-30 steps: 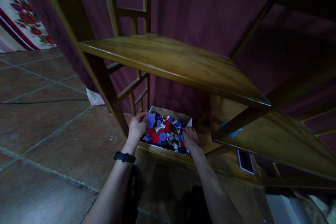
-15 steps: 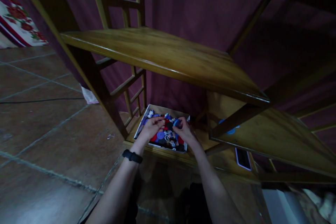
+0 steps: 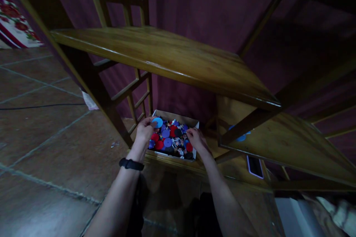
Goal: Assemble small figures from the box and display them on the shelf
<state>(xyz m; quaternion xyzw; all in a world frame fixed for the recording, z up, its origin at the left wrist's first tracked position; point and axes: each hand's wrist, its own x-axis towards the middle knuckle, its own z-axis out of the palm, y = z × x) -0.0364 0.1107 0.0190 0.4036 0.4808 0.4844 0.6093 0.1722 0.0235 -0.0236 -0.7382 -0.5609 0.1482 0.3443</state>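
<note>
My left hand [image 3: 145, 130] pinches a light blue disc [image 3: 157, 122] above the left side of a shallow cardboard box [image 3: 191, 121]. My right hand [image 3: 196, 139] is at the box's right side, its fingers bent together over the contents; whatever they may hold is hidden. Inside lie several round pieces, among them a purple disc [image 3: 167, 142], a red disc [image 3: 159, 145] and a black disc [image 3: 178, 133]. Small white-and-dark figures [image 3: 177, 142] are mixed in with them, too small to make out well.
The box stands on the low board of a wooden shelf unit, under a higher shelf [image 3: 167, 55]. A phone [image 3: 254, 166] and blue pieces [image 3: 241, 138] lie to the right. A purple curtain [image 3: 194, 11] hangs behind; tiled floor [image 3: 55, 148] spreads left.
The blue disc, in my right hand before, is now in my left hand. My left hand has moved left to the box's side, and my right hand has shifted slightly. The view has moved a little.
</note>
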